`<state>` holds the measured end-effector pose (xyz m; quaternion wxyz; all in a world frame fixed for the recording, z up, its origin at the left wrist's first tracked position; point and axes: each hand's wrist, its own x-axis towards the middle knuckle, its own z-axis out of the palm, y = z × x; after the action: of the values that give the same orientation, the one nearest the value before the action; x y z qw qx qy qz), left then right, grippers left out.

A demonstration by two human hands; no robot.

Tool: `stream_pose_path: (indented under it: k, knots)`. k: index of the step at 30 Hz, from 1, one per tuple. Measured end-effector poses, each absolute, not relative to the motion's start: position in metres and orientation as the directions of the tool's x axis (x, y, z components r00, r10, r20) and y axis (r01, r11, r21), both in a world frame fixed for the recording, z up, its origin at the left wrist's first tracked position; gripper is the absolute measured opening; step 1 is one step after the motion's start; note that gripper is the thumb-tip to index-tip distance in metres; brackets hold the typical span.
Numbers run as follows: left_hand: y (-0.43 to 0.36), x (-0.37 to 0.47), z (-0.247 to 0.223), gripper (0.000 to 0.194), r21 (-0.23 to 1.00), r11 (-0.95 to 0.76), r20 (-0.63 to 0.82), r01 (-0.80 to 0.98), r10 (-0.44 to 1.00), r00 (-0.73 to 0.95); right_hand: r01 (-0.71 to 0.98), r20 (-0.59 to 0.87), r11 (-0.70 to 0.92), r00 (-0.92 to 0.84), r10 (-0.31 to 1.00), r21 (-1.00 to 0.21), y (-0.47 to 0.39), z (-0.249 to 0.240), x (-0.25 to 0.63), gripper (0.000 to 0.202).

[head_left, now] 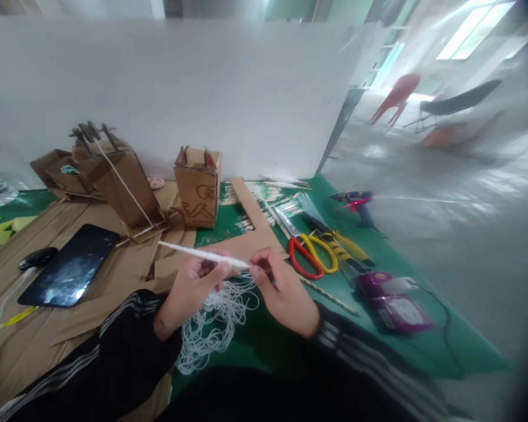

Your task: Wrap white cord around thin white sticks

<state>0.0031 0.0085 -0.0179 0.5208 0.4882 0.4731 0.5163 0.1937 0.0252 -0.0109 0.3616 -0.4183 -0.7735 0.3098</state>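
A thin stick wound with white cord (206,254) lies almost level across both hands, thicker in its middle and tapering to a point at the left. My left hand (198,281) is closed around its middle from below. At its right end, the thumb and fingers of my right hand (284,287) pinch the tip, and whether loose cord is also between them cannot be made out. Beneath the hands a tangled heap of white cord (215,325) is spread on the green tabletop (264,346).
Cardboard boxes (197,193) stand at the back against a white panel (167,94). Left lies a black tablet (70,266) on cardboard. Right are red-and-yellow scissors (308,255), pliers (349,246), a glue gun (356,205) and a purple packet (391,302) with a cable.
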Motion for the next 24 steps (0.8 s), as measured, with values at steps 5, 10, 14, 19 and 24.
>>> stream_pose_path:
  k: [5,10,14,19,24]
  knots:
    - [0.0086,0.0028,-0.0178,0.024,0.996,-0.012,0.015,-0.090,1.000,0.026,0.463,0.299,0.458,-0.377,0.876,-0.759,0.0253,-0.0112,0.1946,0.029]
    - [0.0090,0.0018,-0.0190,0.024,0.996,-0.023,0.023,-0.083,1.000,-0.002,0.397,0.325,0.472,-0.384,0.864,-0.787,0.0253,-0.0100,0.1948,0.014]
    - [0.0098,0.0008,-0.0202,0.026,0.996,-0.024,0.024,-0.082,1.000,0.001,0.461,0.314,0.468,-0.373,0.873,-0.754,0.0267,-0.0094,0.1945,0.027]
    - [0.0110,0.0000,-0.0197,0.027,0.997,-0.013,0.013,-0.081,1.000,-0.006,0.453,0.290,0.448,-0.378,0.879,-0.770,0.0268,-0.0104,0.1950,0.019]
    - [0.0095,0.0002,-0.0185,0.027,0.997,-0.009,0.008,-0.072,1.000,-0.014,0.456,0.281,0.468,-0.420,0.863,-0.757,0.0259,-0.0090,0.1952,0.024]
